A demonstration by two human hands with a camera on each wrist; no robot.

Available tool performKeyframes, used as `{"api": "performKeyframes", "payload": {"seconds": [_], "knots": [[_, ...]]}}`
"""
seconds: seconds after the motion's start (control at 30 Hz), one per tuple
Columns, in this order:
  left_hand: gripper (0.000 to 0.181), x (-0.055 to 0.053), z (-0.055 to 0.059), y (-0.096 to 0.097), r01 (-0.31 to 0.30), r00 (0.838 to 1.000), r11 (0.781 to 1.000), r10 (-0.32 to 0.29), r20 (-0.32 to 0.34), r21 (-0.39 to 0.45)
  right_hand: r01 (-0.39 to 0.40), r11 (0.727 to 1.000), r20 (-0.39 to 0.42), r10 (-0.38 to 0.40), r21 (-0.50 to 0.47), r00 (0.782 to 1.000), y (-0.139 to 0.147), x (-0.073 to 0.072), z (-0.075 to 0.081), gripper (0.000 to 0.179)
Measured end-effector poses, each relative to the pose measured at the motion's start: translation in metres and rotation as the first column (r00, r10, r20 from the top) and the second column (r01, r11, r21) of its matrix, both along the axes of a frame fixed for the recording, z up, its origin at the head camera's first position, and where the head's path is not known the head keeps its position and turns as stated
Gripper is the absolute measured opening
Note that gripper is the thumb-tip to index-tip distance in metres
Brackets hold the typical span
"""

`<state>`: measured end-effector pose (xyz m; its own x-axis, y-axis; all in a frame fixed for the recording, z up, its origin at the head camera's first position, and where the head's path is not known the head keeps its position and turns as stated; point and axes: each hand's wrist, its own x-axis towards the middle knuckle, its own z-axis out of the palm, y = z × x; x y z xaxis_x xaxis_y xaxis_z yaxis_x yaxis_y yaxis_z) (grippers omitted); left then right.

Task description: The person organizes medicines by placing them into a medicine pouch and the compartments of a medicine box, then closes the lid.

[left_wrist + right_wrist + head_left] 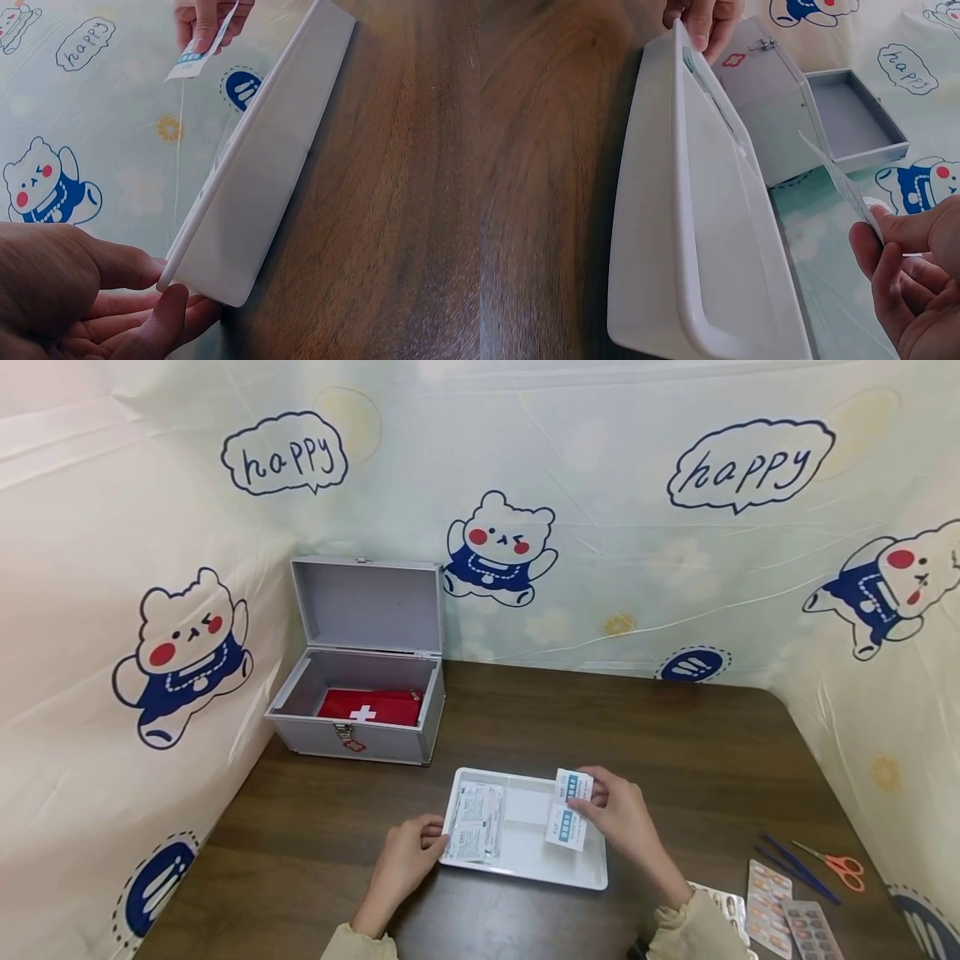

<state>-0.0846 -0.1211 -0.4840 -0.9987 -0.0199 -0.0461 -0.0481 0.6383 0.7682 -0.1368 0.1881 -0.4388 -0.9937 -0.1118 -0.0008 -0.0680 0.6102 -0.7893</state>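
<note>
A shallow white tray (525,878) with compartments lies on the table. My left hand (405,858) grips its left edge; in the left wrist view the thumb (124,262) is at the rim and other fingers reach under the corner. Over the tray's right part, my right hand (624,817) pinches a pair of white-and-blue sachets (566,828) between thumb and fingers. In the right wrist view those sachets (844,184) appear nearly edge-on, above the tray. Clear-wrapped packets (478,822) with printed text lie in the tray's left compartment.
An open silver case (375,742) stands at the back left, its lid raised, with a red white-cross pouch (393,706) inside. At the right front lie several blister packs (767,906), blue tweezers (798,868) and orange-handled scissors (843,868). Printed cloth (600,568) borders the table.
</note>
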Motion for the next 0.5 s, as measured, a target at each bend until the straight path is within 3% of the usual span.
{"api": "performKeyframes", "payload": {"seconds": [0.5], "knots": [[0.021,0.0,0.002,0.0,0.0,1.0,1.0,0.0,0.003,-0.01,-0.006,0.997,0.015,0.007,-0.071,1.0,-0.022,-0.003,-0.005,0.041]]}}
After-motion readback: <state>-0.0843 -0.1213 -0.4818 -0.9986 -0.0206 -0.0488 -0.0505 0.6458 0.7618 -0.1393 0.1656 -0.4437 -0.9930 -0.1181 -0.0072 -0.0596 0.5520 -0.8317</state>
